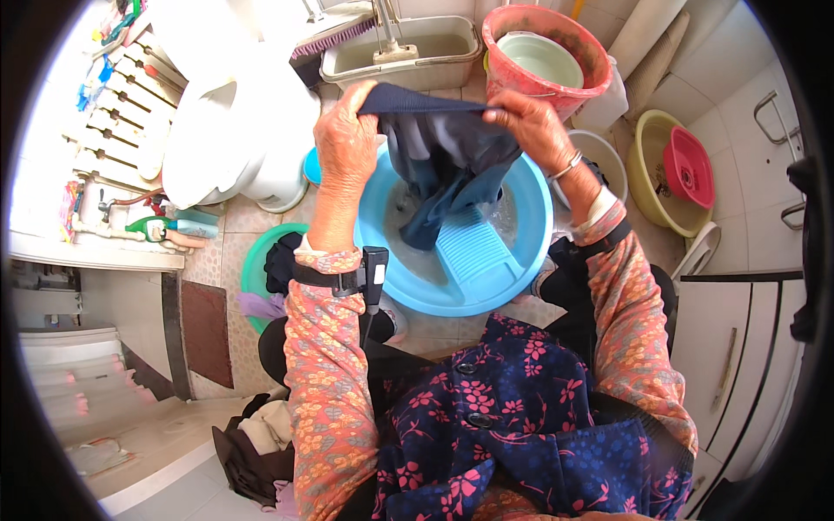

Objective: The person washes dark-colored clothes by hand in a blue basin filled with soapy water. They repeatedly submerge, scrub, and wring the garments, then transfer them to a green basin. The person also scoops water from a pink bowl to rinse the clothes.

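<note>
A dark navy garment (449, 146) hangs stretched by its ribbed band between my two hands. My left hand (348, 133) grips one end of the band, and my right hand (531, 124) pinches the other. Below it stands a round light-blue basin (417, 296) with cloudy water in it. The garment's lower part droops into the basin and seems to reach the water. A blue ridged washboard (479, 251) slopes inside the basin, beside the hanging cloth.
Left of the basin, a green tub (251, 260) holds dark and lilac cloth. A white toilet (228, 137) stands beyond it. Behind are a mop bucket (443, 75) and a red bucket (498, 78) with a pale basin inside. Yellow (642, 163) and pink (690, 166) basins lean at right.
</note>
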{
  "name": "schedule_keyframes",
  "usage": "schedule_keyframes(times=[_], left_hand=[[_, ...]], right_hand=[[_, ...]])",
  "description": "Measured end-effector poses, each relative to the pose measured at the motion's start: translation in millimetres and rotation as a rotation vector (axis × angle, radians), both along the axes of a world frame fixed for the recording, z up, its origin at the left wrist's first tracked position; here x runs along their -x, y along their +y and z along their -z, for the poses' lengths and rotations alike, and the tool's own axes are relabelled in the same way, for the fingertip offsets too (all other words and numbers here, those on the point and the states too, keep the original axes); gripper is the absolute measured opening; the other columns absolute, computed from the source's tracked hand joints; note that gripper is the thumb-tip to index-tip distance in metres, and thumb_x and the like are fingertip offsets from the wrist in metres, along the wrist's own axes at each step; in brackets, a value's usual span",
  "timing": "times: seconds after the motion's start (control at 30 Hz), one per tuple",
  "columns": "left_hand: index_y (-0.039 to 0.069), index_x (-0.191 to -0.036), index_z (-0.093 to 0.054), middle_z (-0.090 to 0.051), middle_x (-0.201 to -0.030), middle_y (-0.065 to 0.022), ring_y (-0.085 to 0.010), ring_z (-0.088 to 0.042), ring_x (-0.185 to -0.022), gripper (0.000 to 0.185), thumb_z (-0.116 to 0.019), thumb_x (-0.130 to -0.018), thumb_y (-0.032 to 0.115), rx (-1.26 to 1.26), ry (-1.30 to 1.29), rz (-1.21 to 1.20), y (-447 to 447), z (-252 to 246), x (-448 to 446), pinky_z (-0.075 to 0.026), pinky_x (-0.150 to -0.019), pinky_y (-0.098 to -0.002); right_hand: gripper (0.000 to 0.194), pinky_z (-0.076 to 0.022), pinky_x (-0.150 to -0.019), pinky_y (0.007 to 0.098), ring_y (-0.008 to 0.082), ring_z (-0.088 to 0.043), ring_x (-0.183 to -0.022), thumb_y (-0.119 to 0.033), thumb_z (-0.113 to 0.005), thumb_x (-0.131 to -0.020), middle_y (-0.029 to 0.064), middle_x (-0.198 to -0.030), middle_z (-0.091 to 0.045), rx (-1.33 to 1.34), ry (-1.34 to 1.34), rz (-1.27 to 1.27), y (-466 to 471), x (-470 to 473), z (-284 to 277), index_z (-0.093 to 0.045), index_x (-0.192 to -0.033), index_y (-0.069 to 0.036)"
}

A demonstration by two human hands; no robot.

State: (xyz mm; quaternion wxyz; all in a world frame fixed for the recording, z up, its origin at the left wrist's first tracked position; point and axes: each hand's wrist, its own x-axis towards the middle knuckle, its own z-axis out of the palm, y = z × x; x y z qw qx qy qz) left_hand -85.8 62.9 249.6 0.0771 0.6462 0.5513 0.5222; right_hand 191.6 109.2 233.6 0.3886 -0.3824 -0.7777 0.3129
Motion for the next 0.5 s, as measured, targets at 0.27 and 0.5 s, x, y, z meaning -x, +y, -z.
schedule_keyframes(times=[0.27,0.5], left_hand=[[0.010,-0.113,-0.074,-0.075,-0.096,-0.0155,-0.0310,-0.075,-0.085,0.027,-0.070,-0.087,0.004,-0.165,0.048,-0.030,0.4,-28.4,-6.5,-0.056,-0.076,-0.0328],[-0.002,-0.108,-0.073,-0.072,-0.097,-0.0038,-0.0105,-0.064,-0.089,0.019,-0.066,-0.091,0.001,0.742,-0.514,0.157,-8.5,94.8,-2.4,-0.052,-0.081,-0.0262]], right_hand=[[0.014,-0.0513,-0.080,0.0266,0.0078,-0.060,-0.084,-0.010,-0.072,-0.094,0.0035,-0.085,-0.067,-0.251,0.123,0.153,0.9,-29.4,-37.1,-0.069,-0.106,-0.003],[0.016,-0.0537,-0.079,0.0375,0.0352,-0.067,-0.084,-0.022,-0.070,-0.093,0.0206,-0.092,-0.069,0.211,-0.145,0.239,-6.4,2.7,88.5,-0.071,-0.100,-0.007]])
